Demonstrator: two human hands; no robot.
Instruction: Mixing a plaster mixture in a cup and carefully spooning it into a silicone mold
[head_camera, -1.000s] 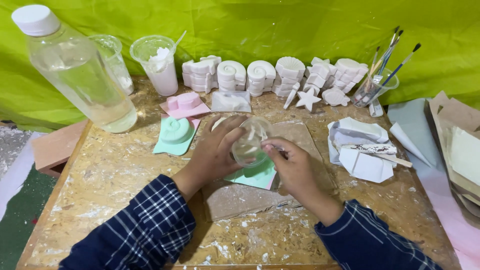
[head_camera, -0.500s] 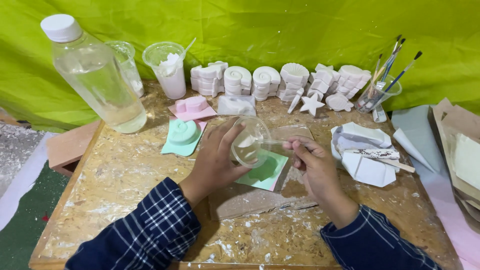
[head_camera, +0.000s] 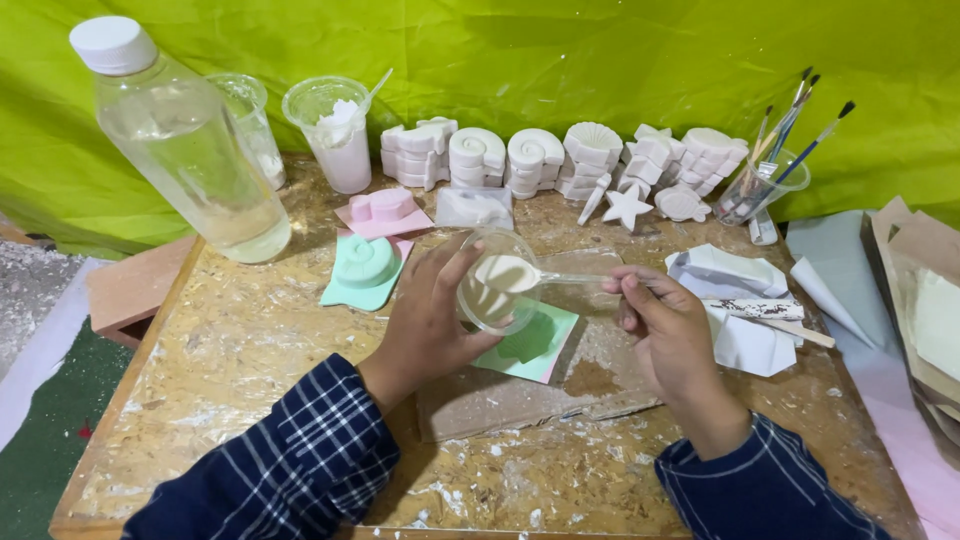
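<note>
Compared with a second ago, I have tipped the clear plastic cup (head_camera: 497, 281) further onto its side, so its mouth now faces me and the creamy white plaster mix inside shows, and the clear plastic spoon (head_camera: 540, 275) has come up loaded with a smooth dollop; I judge the mix is thick enough to be lifted out in scoops over the mould. My left hand (head_camera: 428, 322) wraps around the cup with fingers curled behind it and thumb in front, holding it tilted at the centre of the frame. My right hand (head_camera: 668, 330) pinches the spoon's thin handle between thumb and fingertips, just right of centre. Directly below the cup lies a flat mint-green mould (head_camera: 528, 340) on a dusty grey slab (head_camera: 560, 385). To the left of centre sit a teal shell-shaped mould (head_camera: 363, 268) and a pink mould (head_camera: 383, 210), both soft-looking and matte. Along the top stand stacked chalky white casts (head_camera: 560, 165), shells and a star (head_camera: 627, 207). The chipboard table (head_camera: 230, 350) is rough and flecked with dried plaster.
</note>
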